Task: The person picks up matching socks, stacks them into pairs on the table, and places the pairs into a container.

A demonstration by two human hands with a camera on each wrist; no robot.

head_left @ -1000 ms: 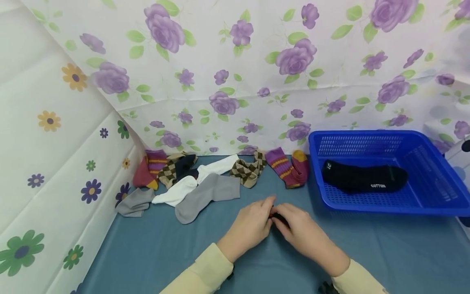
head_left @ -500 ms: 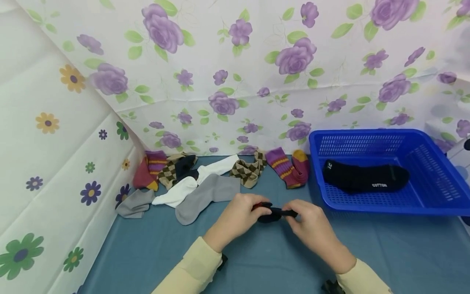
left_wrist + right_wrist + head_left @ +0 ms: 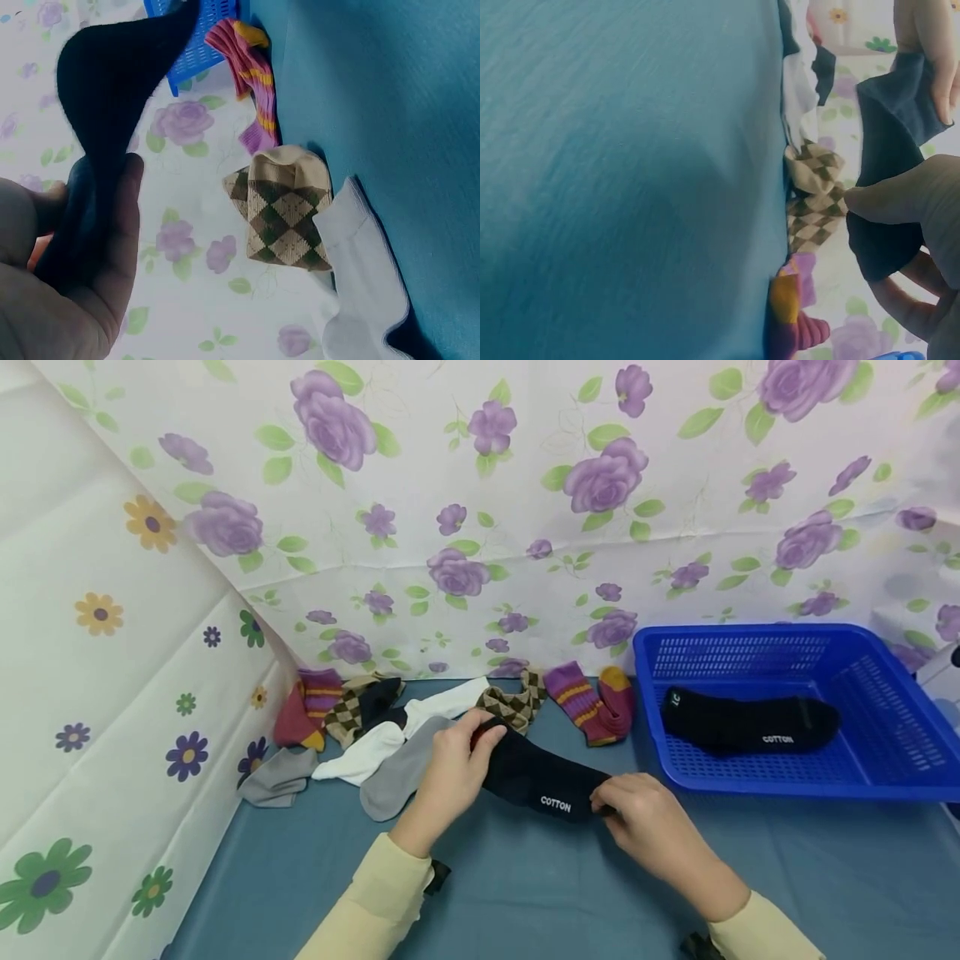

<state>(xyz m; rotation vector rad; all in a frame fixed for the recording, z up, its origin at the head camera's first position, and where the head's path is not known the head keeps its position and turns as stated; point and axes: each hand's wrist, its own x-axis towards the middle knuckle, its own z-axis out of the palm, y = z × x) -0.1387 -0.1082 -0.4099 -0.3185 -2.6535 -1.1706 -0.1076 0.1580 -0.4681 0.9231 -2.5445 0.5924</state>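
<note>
A black sock (image 3: pixel 536 774) with white "COTTON" lettering is stretched between both hands above the table. My left hand (image 3: pixel 454 766) grips its upper left end, thumb on the near side; a bit of red shows by the fingers. At the lower right end my right hand (image 3: pixel 646 814) pinches the sock. In the left wrist view the sock (image 3: pixel 105 90) runs up from the left hand (image 3: pixel 75 277), narrowing and twisting. The right wrist view has the sock (image 3: pixel 889 161) held between the thumb and fingers of the right hand (image 3: pixel 922 232).
A blue basket (image 3: pixel 885 781) at the right holds a black sock (image 3: pixel 738 722). Along the back lie a striped purple-red sock (image 3: pixel 588 703), a checkered sock (image 3: pixel 517 702), white socks (image 3: pixel 367 752), grey socks (image 3: pixel 277 777) and others. Flowered cloth (image 3: pixel 480 527) hangs behind the table.
The black sock, bunched between the hands a second ago, is now drawn out to its length. My left hand has moved left and away from me, my right hand slightly right.
</note>
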